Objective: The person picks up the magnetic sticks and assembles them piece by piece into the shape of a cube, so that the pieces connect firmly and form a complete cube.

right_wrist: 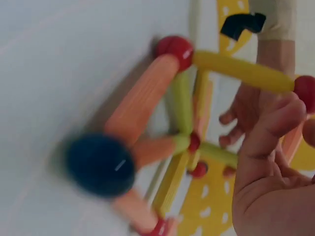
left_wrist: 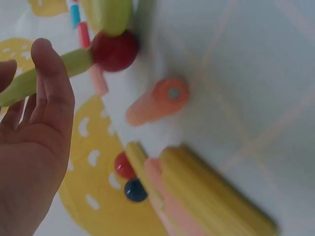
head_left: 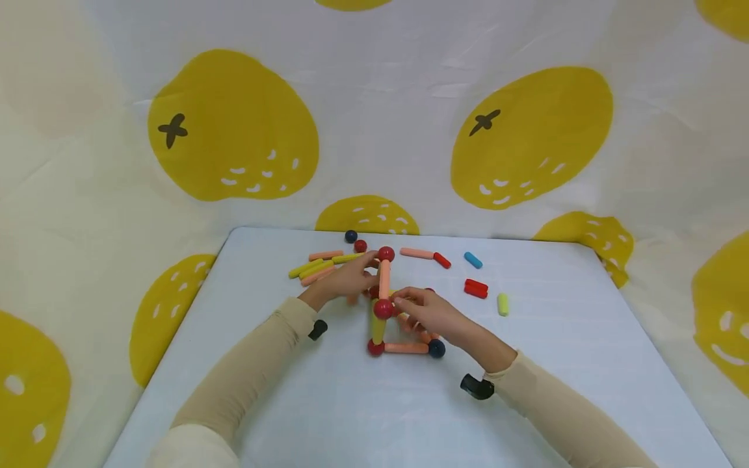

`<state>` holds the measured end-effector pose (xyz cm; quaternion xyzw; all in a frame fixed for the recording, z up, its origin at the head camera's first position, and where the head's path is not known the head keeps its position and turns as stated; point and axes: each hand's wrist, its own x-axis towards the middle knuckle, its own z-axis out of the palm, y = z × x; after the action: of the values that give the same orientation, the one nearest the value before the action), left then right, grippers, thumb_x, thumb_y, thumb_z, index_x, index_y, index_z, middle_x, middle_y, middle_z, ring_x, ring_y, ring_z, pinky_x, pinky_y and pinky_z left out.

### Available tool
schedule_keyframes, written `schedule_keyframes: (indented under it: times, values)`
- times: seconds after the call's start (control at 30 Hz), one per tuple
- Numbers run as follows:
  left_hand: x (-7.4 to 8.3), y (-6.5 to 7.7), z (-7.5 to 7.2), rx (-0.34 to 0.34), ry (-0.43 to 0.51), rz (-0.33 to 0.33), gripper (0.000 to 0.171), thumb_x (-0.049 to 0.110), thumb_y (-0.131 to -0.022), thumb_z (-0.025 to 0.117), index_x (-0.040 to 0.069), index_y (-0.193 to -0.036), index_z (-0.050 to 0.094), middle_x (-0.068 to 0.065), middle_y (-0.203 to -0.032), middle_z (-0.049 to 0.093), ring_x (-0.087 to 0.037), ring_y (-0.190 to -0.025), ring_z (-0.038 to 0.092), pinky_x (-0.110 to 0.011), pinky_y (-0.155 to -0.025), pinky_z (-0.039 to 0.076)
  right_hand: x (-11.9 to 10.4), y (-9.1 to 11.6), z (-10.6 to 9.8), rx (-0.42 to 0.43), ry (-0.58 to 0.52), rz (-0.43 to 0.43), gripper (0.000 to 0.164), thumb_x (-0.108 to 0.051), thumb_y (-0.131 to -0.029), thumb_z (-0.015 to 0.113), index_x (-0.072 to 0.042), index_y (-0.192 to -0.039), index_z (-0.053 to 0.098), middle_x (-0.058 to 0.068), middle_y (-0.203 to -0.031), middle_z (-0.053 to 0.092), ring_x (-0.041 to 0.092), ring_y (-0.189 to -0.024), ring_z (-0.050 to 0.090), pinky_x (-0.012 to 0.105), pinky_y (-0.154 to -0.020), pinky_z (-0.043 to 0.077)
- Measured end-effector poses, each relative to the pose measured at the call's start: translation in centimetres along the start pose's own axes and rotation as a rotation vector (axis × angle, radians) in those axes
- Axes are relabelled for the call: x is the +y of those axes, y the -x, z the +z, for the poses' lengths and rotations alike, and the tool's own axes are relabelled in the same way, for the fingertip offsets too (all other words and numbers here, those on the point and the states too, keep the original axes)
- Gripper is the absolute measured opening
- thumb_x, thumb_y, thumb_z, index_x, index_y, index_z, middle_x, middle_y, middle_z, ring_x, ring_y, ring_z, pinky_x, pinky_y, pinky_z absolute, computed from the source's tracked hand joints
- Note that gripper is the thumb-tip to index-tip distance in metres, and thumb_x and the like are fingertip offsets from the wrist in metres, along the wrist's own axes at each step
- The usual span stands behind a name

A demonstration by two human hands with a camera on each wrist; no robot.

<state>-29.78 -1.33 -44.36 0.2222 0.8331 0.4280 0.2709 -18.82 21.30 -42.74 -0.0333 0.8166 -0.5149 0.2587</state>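
A frame of rods and balls stands at the middle of the table. My right hand [head_left: 435, 315] pinches at a red ball [head_left: 383, 309] on top of an upright yellow rod [head_left: 378, 330]. From that ball a salmon rod [head_left: 384, 281] runs to another red ball [head_left: 386, 254]. My left hand [head_left: 351, 278] is on the frame's far left side, its fingers around a yellow-green rod [left_wrist: 78, 62] that ends at a red ball [left_wrist: 115, 50]. Low on the frame, a salmon rod [head_left: 406, 348] joins a red ball [head_left: 376, 348] to a dark blue ball [head_left: 436, 349].
Yellow and salmon rods [head_left: 307, 268] lie to the left, behind my left forearm. Another dark blue ball [head_left: 351, 236] and red ball [head_left: 360, 246] sit at the back edge. To the right are short red rods [head_left: 476, 288], a blue rod [head_left: 473, 260] and a yellow-green rod [head_left: 503, 304].
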Motion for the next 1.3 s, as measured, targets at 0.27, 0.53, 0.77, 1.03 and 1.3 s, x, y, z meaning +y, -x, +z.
schedule_keyframes:
  times: [0.27,0.53,0.77,1.03,1.3]
  values:
    - [-2.2,-1.1,1.9,0.034,-0.017,-0.036,0.019,0.025,-0.103,0.058,0.021,-0.122,0.055,-0.008,-0.113,0.061,-0.022,-0.081,0.061,-0.030,-0.073,0.051,4.8,3.1,0.7,0.193,0.744,0.005,0.062,-0.043,-0.083,0.084,-0.019,-0.134,0.058,0.007,-0.109,0.058,0.016,-0.072,0.055,0.028,-0.060,0.047]
    - [-3.9,0.5,1.6,0.048,-0.064,-0.025,0.030,0.034,-0.103,0.062,0.019,-0.128,0.056,-0.006,-0.101,0.065,-0.019,-0.083,0.061,-0.028,-0.074,0.051,6.1,2.8,0.4,0.181,0.856,-0.021,0.050,-0.031,-0.089,0.080,-0.023,-0.134,0.060,0.003,-0.108,0.062,0.015,-0.085,0.057,0.038,-0.079,0.057]
    - [-4.4,2.7,2.4,0.073,-0.029,-0.071,0.025,0.033,-0.101,0.065,0.022,-0.123,0.060,-0.003,-0.103,0.067,-0.018,-0.074,0.064,-0.027,-0.068,0.055,6.7,1.3,-2.5,0.208,0.802,-0.026,0.049,-0.021,-0.093,0.076,-0.021,-0.138,0.057,0.009,-0.130,0.067,0.027,-0.117,0.062,0.054,-0.102,0.053]
    - [-4.5,5.0,4.2,0.093,0.041,-0.031,0.025,0.029,-0.101,0.064,0.015,-0.122,0.062,-0.003,-0.103,0.068,-0.014,-0.076,0.068,-0.026,-0.074,0.058,6.1,-2.1,-5.8,0.197,0.743,-0.116,0.040,-0.013,-0.094,0.073,-0.014,-0.133,0.063,0.011,-0.129,0.067,0.030,-0.117,0.062,0.051,-0.100,0.055]
    - [-4.2,5.0,5.6,0.113,0.098,-0.013,0.020,0.030,-0.101,0.065,0.020,-0.118,0.063,-0.002,-0.103,0.068,-0.016,-0.079,0.070,-0.027,-0.078,0.059,5.0,-5.7,-7.3,0.179,0.697,-0.095,0.039,-0.008,-0.097,0.067,-0.014,-0.135,0.063,0.014,-0.132,0.065,0.033,-0.113,0.060,0.053,-0.102,0.053]
